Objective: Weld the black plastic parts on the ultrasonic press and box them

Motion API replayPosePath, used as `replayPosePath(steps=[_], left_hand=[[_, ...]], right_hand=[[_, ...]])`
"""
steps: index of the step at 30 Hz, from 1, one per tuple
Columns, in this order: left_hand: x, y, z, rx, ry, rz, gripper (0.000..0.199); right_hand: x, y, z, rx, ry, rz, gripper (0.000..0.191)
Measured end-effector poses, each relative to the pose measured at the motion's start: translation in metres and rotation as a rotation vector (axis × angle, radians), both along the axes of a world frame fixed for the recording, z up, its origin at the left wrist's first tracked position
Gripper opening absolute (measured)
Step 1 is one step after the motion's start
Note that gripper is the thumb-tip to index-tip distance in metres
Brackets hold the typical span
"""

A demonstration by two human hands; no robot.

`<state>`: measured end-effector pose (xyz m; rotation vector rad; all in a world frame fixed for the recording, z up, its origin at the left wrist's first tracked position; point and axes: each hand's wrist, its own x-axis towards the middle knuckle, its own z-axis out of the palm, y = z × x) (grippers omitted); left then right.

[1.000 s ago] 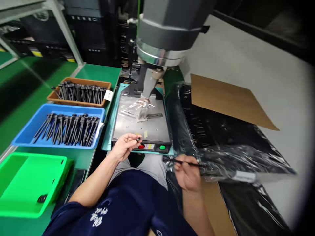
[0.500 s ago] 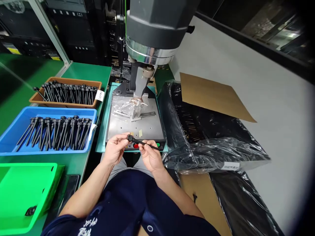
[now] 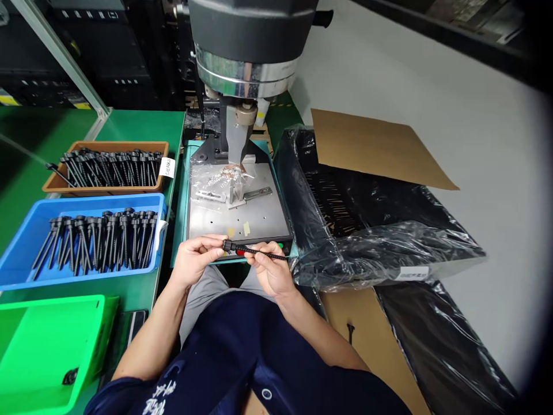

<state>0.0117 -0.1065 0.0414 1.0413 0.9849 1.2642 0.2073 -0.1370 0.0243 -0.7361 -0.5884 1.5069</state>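
Between my two hands lies a black ribbed rod with a thick knob-like head, held nearly level in front of the press's front edge. My left hand pinches the head between thumb and fingers. Farther along, my right hand grips the thin ribbed shaft, whose tip sticks out to the right. Behind the rod is the metal base plate of the press, with a clear fixture wrapped in film under the press tool.
To the left, a blue tray and a brown tray hold many similar black rods. A green bin stands nearer. At right is a box lined with black plastic film, a cardboard sheet on it. The press head hangs above.
The camera view has shifted slightly. My right hand has moved a little along the shaft, towards its tip; my left hand keeps its pinch on the head.
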Motion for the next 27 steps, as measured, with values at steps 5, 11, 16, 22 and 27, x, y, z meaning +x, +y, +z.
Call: replayPosePath(steps=[5, 11, 16, 22, 27], left_hand=[[0.005, -0.001, 0.003, 0.026, 0.049, 0.027, 0.019], [0.024, 0.003, -0.005, 0.034, -0.054, 0.108, 0.026], [0.02, 0.019, 0.002, 0.052, 0.04, 0.094, 0.022], [0.036, 0.024, 0.008, 0.185, 0.322, -0.08, 0.015], [0.053, 0.032, -0.007, 0.187, 0.348, -0.121, 0.02]], right_hand=[[-0.006, 0.001, -0.004, -0.064, 0.055, -0.021, 0.029], [-0.005, -0.001, -0.01, 0.061, 0.062, -0.006, 0.023], [0.037, 0.007, -0.014, 0.235, -0.141, 0.594, 0.05], [0.04, 0.038, -0.017, 0.04, -0.086, 0.414, 0.037], [0.019, 0.054, -0.019, -0.039, -0.157, 0.307, 0.034]])
